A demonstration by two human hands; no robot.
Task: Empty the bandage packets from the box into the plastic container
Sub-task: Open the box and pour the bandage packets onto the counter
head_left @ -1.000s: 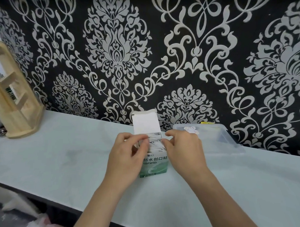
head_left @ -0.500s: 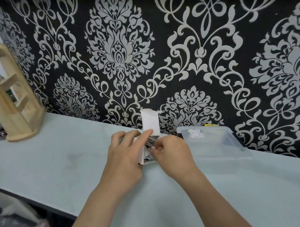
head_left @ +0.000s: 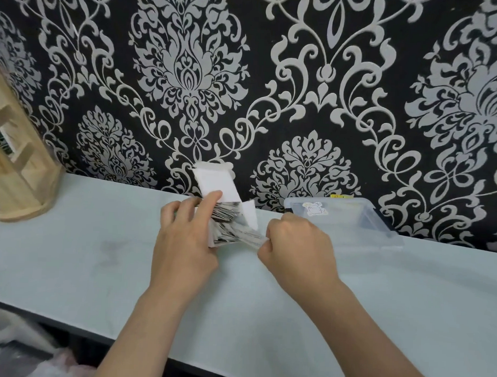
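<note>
While left hand point(head_left: 183, 242) grips the box point(head_left: 216, 184) toward the back edge of the bench point(head_left: 70, 252), flap open and mouth facing right, right hand point(head_left: 296, 246) is curled, pinching a bunch of bandage packets point(head_left: 231, 230) sticking out of that mouth. Plastic container point(head_left: 353, 220) sits at the back edge, just right of both hands. Wooden rack point(head_left: 16, 180) stands at the back-left corner.

Open sides, crowded middle

The table point(head_left: 98, 253) lies open left of the left hand point(head_left: 183, 242), right of the right hand point(head_left: 296, 246) and along its near edge. Between the hands the box point(head_left: 216, 184) and its jutting bandage packets point(head_left: 234, 233) fill the gap. The plastic container point(head_left: 353, 228) lies just behind the right hand; the wall point(head_left: 302, 77) closes the back, a wooden rack point(head_left: 16, 180) the far-left corner.
</note>
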